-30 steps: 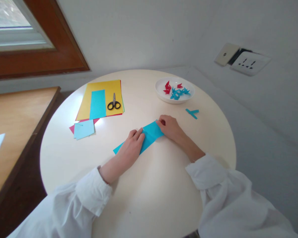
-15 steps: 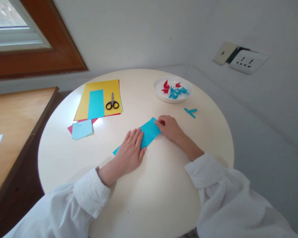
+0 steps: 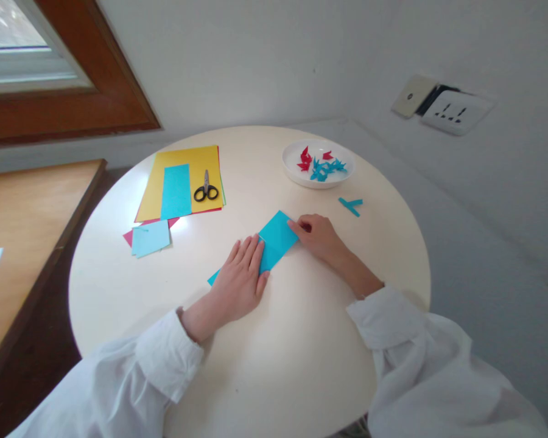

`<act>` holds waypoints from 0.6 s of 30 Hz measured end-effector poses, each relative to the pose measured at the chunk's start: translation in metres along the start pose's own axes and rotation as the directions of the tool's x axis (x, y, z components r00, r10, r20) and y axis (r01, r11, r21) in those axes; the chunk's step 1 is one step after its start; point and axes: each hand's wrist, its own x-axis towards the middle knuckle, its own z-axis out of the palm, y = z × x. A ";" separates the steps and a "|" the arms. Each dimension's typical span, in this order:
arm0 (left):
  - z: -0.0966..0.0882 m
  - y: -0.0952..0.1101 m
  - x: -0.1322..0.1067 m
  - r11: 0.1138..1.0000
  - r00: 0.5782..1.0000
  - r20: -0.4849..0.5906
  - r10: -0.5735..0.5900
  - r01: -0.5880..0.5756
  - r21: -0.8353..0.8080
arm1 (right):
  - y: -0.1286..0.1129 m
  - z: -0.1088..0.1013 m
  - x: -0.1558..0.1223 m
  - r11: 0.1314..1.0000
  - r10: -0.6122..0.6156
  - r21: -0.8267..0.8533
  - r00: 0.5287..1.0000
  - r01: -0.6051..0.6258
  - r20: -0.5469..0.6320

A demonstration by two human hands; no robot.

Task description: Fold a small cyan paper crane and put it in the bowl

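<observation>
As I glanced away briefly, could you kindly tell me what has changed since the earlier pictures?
The left hand has gone from bent fingers to lying flatter, fingers extended, on the blue paper. The paper's far end has shifted slightly away from the person. The right hand's fingertips are still at its edge. The scissors and white plate stayed put.

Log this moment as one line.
left hand: flat on blue paper | right hand: at its far end | scissors: on yellow sheet
</observation>
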 end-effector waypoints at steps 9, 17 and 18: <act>0.000 0.001 0.000 1.000 1.000 0.004 0.003 -0.003 0.030 | 0.007 -0.003 -0.003 0.997 -0.078 0.006 0.997 0.078 0.022; 0.001 -0.001 -0.001 0.999 1.000 -0.010 0.011 -0.011 0.033 | 0.010 -0.002 -0.003 0.997 -0.071 0.041 0.997 0.070 0.007; 0.001 -0.001 0.000 0.999 1.000 -0.010 0.010 -0.010 0.032 | 0.011 -0.002 -0.003 0.996 -0.081 0.039 0.997 0.081 0.012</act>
